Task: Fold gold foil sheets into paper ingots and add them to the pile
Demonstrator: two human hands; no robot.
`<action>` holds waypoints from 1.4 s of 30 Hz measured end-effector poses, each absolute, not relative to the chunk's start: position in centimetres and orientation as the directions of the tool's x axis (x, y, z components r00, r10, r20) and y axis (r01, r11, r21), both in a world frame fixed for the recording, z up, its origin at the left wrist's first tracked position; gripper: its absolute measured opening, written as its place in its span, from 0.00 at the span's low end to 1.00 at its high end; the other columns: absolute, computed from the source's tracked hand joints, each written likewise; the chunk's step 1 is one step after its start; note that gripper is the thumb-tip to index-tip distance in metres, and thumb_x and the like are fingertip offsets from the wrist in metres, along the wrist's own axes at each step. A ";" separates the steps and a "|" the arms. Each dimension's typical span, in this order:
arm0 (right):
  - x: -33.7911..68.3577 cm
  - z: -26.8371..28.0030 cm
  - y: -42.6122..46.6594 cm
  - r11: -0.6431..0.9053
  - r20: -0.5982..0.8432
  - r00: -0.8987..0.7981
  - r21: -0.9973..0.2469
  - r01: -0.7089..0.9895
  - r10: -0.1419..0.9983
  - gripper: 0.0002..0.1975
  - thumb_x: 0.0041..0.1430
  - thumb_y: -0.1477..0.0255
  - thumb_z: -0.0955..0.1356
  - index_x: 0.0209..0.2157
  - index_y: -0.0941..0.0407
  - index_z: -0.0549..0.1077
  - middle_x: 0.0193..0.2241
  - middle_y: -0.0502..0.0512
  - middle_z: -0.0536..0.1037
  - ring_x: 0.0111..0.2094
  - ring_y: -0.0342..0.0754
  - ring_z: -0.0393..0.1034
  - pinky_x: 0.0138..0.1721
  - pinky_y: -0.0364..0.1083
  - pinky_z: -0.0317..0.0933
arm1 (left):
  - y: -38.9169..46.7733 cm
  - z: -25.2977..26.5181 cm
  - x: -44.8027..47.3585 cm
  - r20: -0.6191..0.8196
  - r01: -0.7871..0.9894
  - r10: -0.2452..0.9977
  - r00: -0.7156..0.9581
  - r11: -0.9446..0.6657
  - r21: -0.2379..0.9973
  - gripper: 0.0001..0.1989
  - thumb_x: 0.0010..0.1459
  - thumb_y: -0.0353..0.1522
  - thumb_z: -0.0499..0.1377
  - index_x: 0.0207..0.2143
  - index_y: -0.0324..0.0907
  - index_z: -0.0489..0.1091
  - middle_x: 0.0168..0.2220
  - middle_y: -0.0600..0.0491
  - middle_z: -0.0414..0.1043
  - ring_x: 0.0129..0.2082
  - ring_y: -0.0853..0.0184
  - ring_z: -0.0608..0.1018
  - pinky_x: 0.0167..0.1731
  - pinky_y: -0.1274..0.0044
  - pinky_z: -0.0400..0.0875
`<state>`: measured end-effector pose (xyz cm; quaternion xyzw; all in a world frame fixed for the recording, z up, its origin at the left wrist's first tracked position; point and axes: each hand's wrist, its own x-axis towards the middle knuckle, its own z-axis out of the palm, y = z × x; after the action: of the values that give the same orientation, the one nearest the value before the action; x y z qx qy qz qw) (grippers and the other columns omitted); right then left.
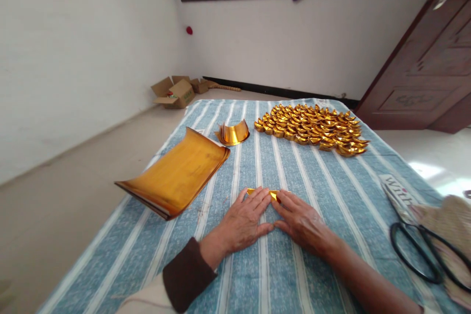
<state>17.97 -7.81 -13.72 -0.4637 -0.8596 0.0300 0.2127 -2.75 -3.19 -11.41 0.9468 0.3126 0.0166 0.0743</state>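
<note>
One left hand (pixel 245 224) and one right hand (pixel 303 222), fingers flat, press seemingly one folded gold strip (pixel 274 196).

Room light: fairly bright and soft, seemingly strongest from the right
Right-hand floor (pixel 427 162): burnt-out white glare
White left wall (pixel 81 49): even, pale grey, low in contrast
Gold pieces (pixel 309 127): sharp glints broken by dark creases
Gold sheets (pixel 176 171): broad amber sheen, darker at the edges
Door (pixel 415 73): tilted steeply by wide-angle distortion
Scissors (pixel 415 250): stretched near the frame edge
Lower left corner: smeared, out of focus
Window items: soft, hard to make out
</note>
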 end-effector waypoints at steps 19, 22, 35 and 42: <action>19.8 -12.7 -7.6 0.562 0.249 -0.507 -0.455 0.690 0.825 0.13 0.61 0.76 0.65 0.47 0.57 0.73 0.58 0.60 0.68 0.62 0.53 0.57 0.62 0.55 0.57 | -2.0 -9.3 -2.2 -0.087 0.601 0.601 0.794 -0.757 0.257 0.20 0.65 0.37 0.51 0.58 0.44 0.60 0.62 0.46 0.61 0.61 0.57 0.63 0.58 0.61 0.56; 19.7 -12.7 -7.5 0.576 0.270 -0.511 -0.450 0.682 0.816 0.12 0.61 0.77 0.65 0.45 0.57 0.73 0.57 0.60 0.69 0.62 0.54 0.58 0.62 0.56 0.57 | -0.8 -8.7 -1.7 -0.054 0.562 0.575 0.817 -0.771 0.300 0.14 0.63 0.30 0.51 0.50 0.45 0.66 0.52 0.50 0.71 0.53 0.61 0.71 0.52 0.68 0.64; 19.5 -12.1 -7.7 0.594 0.330 -0.495 -0.418 0.687 0.804 0.09 0.61 0.74 0.65 0.43 0.56 0.73 0.53 0.61 0.71 0.59 0.54 0.62 0.58 0.56 0.61 | 5.1 -7.2 2.7 -0.345 0.749 0.671 0.656 -0.524 0.406 0.06 0.41 0.25 0.60 0.25 0.40 0.75 0.21 0.57 0.71 0.23 0.70 0.72 0.22 0.81 0.62; 19.3 -12.6 -7.6 0.625 0.407 -0.481 -0.397 0.672 0.776 0.10 0.60 0.73 0.65 0.43 0.58 0.73 0.51 0.62 0.72 0.57 0.56 0.64 0.57 0.56 0.62 | 5.9 -7.1 2.7 -0.480 0.747 0.582 0.657 -0.419 0.515 0.09 0.38 0.25 0.63 0.27 0.37 0.76 0.21 0.57 0.72 0.22 0.69 0.73 0.22 0.81 0.64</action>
<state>19.35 -7.64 -12.56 -0.4230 -0.8557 0.0919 0.2835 2.69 5.93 -7.13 0.8346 0.3981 -0.1140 0.3632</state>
